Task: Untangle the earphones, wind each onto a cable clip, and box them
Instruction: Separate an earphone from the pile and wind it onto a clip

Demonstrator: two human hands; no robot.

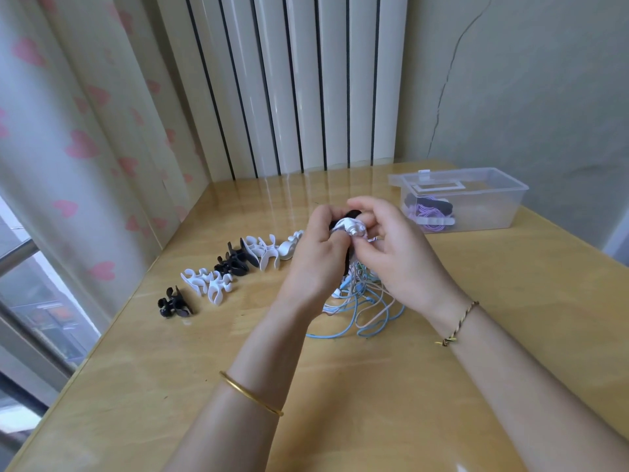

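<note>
Above the middle of the wooden table (170,386), my left hand (318,253) grips a black cable clip (350,214) with white earphone cable wound on it. My right hand (391,247) pinches the white earphones (350,228) against that clip. Below both hands a tangle of blue, pink and white earphone cables (364,308) hangs down onto the table. A row of spare black and white cable clips (231,270) lies to the left. The clear plastic box (476,202) stands open at the back right and holds a purple earphone wound on a clip (430,212).
The table's left edge runs along a curtain (85,148) and a window. A white radiator (299,83) stands behind the table, and a wall is on the right. The box lid (398,180) leans open at the box's left side.
</note>
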